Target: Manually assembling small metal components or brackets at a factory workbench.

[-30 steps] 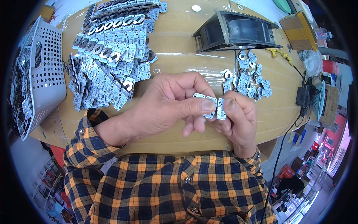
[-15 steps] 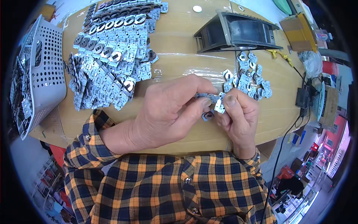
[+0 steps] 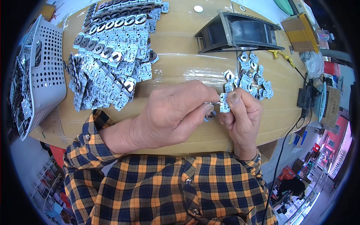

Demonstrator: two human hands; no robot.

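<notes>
My left hand (image 3: 180,108) is closed, thumb and forefinger pinching a thin circuit board strip (image 3: 213,102) that is seen nearly edge-on. Most of that strip is hidden behind the fingers. Against its right end stands a small pale-blue circuit board (image 3: 224,102), gripped between the thumb and curled fingers of my right hand (image 3: 243,114). Whether the two pieces are joined cannot be made out. Just beneath, another small board (image 3: 210,116) lies partly covered by my left thumb.
Overlapping rows of circuit boards (image 3: 108,75) with round metal holders cover the table's left. A loose pile of small boards (image 3: 246,80) lies at right, below a black fan (image 3: 243,32). A grey perforated basket (image 3: 47,75) stands far left. A black cable (image 3: 288,138) hangs at right.
The strip in my left hand has turned from showing its face to nearly edge-on. The board in my right hand has shifted slightly right and now stands more upright.
</notes>
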